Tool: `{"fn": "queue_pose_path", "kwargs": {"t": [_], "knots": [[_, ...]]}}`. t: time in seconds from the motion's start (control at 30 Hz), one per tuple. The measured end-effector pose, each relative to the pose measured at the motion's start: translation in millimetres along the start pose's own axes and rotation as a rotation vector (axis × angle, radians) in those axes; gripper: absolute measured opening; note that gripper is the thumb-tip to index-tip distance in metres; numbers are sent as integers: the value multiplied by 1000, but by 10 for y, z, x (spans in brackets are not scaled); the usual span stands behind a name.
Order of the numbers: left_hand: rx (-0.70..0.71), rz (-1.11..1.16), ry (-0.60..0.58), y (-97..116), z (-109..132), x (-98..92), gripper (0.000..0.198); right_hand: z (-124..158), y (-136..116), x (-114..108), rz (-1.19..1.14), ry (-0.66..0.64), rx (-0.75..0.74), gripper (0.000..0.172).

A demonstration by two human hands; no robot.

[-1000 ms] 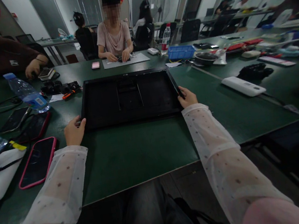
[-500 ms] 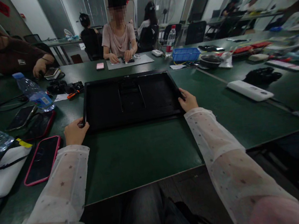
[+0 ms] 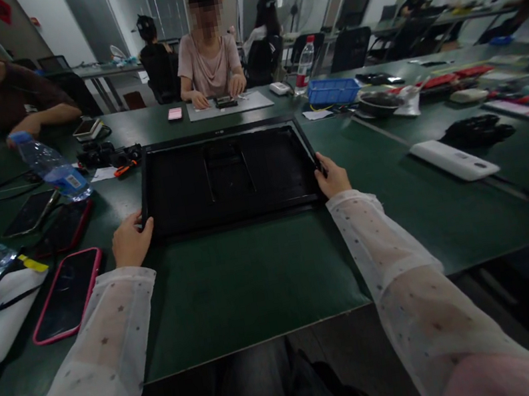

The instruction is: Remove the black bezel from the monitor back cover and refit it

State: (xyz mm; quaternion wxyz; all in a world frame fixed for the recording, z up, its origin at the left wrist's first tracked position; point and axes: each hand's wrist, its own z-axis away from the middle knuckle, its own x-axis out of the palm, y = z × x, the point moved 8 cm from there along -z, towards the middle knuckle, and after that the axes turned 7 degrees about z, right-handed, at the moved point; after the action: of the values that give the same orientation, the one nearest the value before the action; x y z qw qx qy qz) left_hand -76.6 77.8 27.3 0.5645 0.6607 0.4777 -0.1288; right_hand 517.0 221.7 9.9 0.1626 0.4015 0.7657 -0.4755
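Note:
A wide black monitor housing (image 3: pixel 182 191) with a raised rim and a recessed rectangular middle lies before me at the green table (image 3: pixel 253 281). My left hand (image 3: pixel 132 241) is closed on its left edge near the front corner, thumb on the inner side. At the right edge, my right hand (image 3: pixel 332 176) grips the rim the same way. The fingers under the housing are hidden, and I cannot tell whether it rests fully on the tabletop. Sheer white star-patterned sleeves cover both my forearms.
Left of my left hand lie a pink-edged phone (image 3: pixel 68 295), a white power bank (image 3: pixel 7 315) and a water bottle (image 3: pixel 54 167). To the right are a white power strip (image 3: pixel 455 159) and a blue basket (image 3: pixel 332 90). Across the table a co-worker (image 3: pixel 209 65) handles small parts on a grey mat.
The view has shifted slightly, and the housing appears a little lower and larger at its near side. Both my hands keep their hold. The co-worker's hands opposite have moved apart.

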Motion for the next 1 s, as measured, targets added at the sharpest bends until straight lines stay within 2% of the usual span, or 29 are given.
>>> {"fn": "queue_pose_path", "kwargs": {"t": [0.13,0.23,0.6,0.8,1.0], "knots": [[123,-44,52,154,46,-55,43,34,-13,-79,39,20,-5,66],[142,-65,63,203,73,-89,44,72,-26,-143,53,50,-12,63],[-48,-107,-42,37,33,-92,47,134,-22,-102,82,-6,-24,64],[-103,-46,-53,-44,27,-98,48,162,-22,-38,90,-51,8,64],[-118,12,-40,-143,-23,-77,51,166,7,-11,77,-39,-10,64]]}}
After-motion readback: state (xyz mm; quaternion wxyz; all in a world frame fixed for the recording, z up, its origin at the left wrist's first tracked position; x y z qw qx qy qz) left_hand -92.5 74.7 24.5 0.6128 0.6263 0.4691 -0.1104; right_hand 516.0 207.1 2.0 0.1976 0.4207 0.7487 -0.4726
